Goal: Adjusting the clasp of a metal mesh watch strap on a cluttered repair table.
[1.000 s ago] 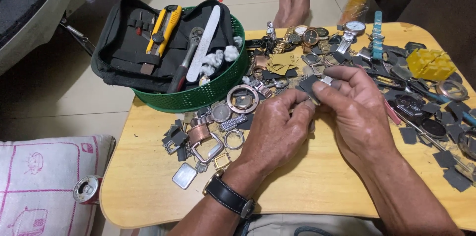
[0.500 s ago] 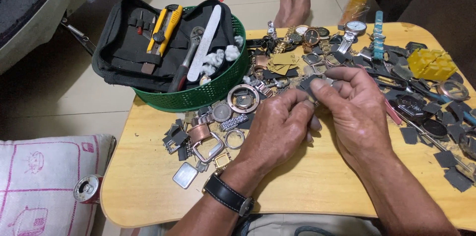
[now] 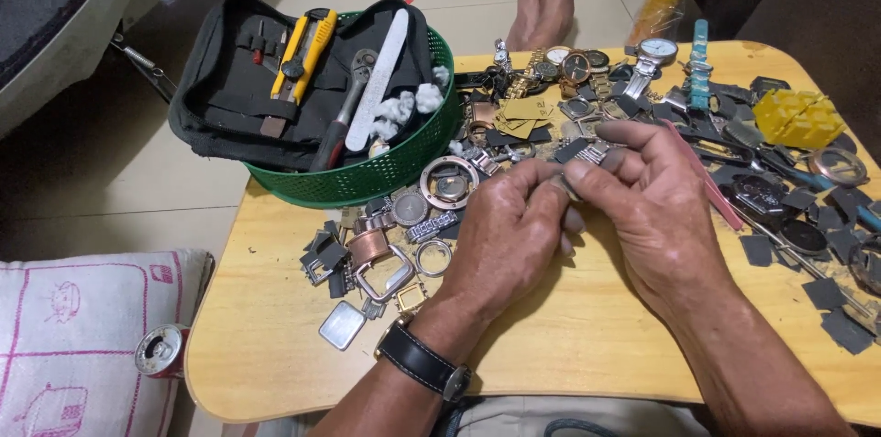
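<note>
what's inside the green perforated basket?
In the round green perforated plastic basket: an open black tool pouch, yellow utility knife, white file, metal wrench, white cotton wads. The basket floor is covered.

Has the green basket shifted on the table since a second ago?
No. The green basket sits at the same spot on the wooden table's back left edge, beside the round watch case.

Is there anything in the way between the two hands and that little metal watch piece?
Nothing visible is. Both the left hand and the right hand already pinch the small metal watch piece in their fingers, above the wooden table. The loose watch cases lie off to the left, apart from it.
</note>
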